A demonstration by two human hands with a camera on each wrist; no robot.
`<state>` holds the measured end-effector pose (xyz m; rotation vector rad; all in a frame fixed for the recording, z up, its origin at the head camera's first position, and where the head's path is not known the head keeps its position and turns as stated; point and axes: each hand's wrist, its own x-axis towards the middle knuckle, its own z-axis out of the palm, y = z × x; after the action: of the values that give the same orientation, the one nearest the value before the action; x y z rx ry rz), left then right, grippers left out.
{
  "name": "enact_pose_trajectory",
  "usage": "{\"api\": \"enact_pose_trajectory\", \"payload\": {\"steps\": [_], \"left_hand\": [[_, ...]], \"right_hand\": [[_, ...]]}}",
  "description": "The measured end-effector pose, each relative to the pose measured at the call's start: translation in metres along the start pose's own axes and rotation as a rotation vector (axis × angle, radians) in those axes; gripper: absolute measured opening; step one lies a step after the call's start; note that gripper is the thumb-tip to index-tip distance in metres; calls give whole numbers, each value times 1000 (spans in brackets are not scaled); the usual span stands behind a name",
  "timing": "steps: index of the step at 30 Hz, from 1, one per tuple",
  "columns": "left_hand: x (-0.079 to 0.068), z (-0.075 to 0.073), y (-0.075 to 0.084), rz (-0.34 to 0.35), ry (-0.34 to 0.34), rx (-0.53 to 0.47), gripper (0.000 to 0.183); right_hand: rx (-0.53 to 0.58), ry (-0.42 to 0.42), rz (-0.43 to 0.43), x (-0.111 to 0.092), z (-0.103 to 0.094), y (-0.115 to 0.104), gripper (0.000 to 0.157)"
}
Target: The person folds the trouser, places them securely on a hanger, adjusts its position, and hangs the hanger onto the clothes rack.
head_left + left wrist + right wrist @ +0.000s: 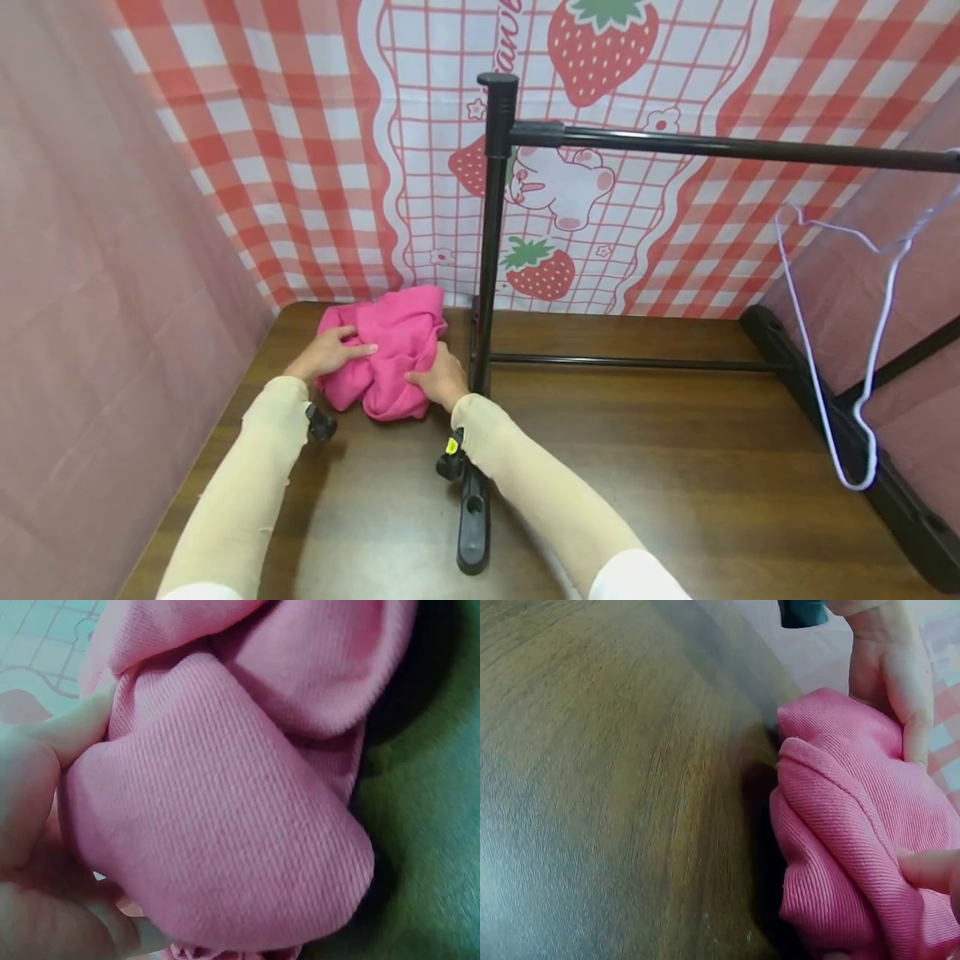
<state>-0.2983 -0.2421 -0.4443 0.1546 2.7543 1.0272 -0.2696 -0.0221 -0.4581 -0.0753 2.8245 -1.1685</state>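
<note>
A crumpled pink ribbed cloth [397, 350] is bunched up at the back left of the wooden table. My left hand [326, 354] grips its left side, thumb lying over the top. In the left wrist view the fingers of that hand [37, 847] curl beneath a thick fold of the fabric [217, 817]. From the other side my right hand [442, 379] holds the cloth, its thumb [930, 868] pressing a fold from above in the right wrist view. Most of the right fingers are hidden behind the fabric.
Just right of the cloth stands a black garment rack [491, 250], its foot [472, 533] reaching toward the front under my right forearm. A pale lilac hanger [817, 400] hangs at the right. A red-and-white checked curtain [300, 150] closes off the back.
</note>
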Motion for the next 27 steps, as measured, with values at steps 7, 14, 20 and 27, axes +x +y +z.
{"api": "enact_pose_trajectory", "payload": {"steps": [7, 14, 20, 27], "left_hand": [[1, -1, 0, 19, 70, -13, 56], [-1, 0, 1, 19, 162, -57, 39], [-4, -1, 0, 18, 150, -87, 48], [-5, -3, -6, 7, 66, -79, 60]], "right_hand": [[22, 49, -42, -2, 1, -3, 50], [21, 112, -121, -7, -1, -5, 39], [31, 111, -133, -10, -2, -5, 39], [40, 79, -110, -12, 0, -3, 42]]}}
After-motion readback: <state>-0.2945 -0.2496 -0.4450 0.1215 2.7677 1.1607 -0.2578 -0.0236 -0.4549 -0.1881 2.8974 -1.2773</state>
